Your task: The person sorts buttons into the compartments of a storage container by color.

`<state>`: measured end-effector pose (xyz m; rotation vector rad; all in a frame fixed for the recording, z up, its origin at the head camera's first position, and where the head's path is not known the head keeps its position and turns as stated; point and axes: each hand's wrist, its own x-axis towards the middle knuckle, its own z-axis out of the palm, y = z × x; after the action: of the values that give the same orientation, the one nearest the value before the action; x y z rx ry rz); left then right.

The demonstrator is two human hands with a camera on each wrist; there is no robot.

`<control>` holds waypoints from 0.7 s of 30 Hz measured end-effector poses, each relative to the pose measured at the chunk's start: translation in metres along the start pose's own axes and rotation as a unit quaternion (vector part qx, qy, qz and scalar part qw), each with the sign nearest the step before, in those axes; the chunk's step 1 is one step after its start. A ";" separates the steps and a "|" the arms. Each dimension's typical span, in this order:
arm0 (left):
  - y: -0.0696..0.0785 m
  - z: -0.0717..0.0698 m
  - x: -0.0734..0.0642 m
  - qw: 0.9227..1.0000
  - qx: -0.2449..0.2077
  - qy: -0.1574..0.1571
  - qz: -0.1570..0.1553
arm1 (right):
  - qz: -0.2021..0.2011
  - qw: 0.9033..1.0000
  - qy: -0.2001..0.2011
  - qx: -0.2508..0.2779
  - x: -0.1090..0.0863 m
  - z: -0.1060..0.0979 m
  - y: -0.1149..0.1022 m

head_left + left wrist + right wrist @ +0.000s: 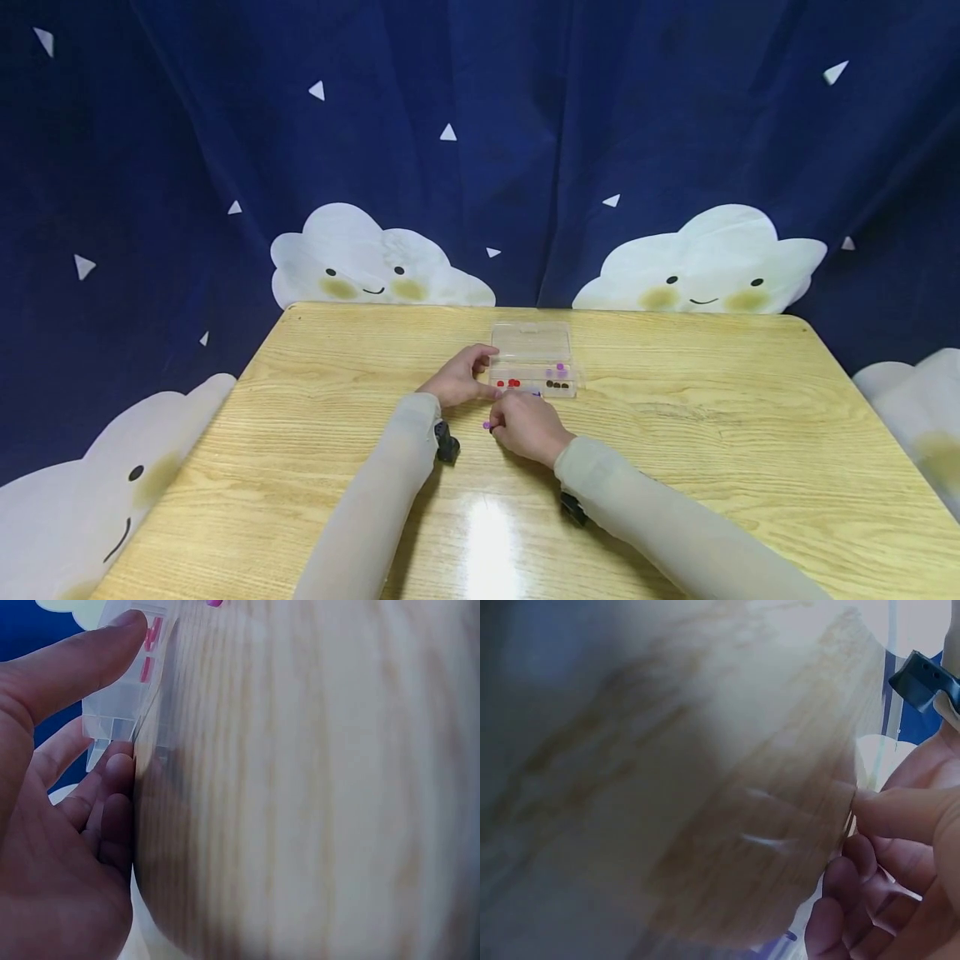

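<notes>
A clear plastic box point(576, 390) with small compartments lies on the table, its transparent lid point(531, 341) swung back. Red beads point(513, 383) sit in its front left compartment, dark brown beads point(557, 385) in the front right and a purple bead point(560, 367) behind. My left hand point(459, 379) holds the box's left end, thumb along the near wall, other fingers around the end. Just in front of the box, my right hand point(527, 427) has curled fingers low at the tabletop, beside a loose purple bead point(486, 425). I cannot tell whether its fingertips pinch anything.
The wooden table point(712, 433) reaches out on both sides of the box. A dark blue curtain point(525, 150) with white clouds hangs behind its far edge. Black wrist cameras point(447, 442) are strapped beneath both sleeves.
</notes>
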<state>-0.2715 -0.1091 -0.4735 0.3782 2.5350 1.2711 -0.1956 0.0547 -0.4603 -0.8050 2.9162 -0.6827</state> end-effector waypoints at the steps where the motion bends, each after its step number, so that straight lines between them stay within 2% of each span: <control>1: 0.000 0.000 0.000 1.000 -0.001 -0.001 0.001 | -0.001 1.000 0.000 0.000 0.000 0.000 0.000; 9: -0.001 0.000 0.000 1.000 -0.005 0.003 0.016 | -0.010 1.000 -0.001 0.008 0.000 0.000 0.001; 21: 0.000 0.000 0.001 1.000 -0.008 0.002 0.022 | -0.015 1.000 -0.015 0.008 0.001 -0.003 0.001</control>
<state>-0.2721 -0.1093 -0.4738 0.4305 2.5319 1.3073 -0.1977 0.0564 -0.4576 -0.8521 2.8744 -0.6881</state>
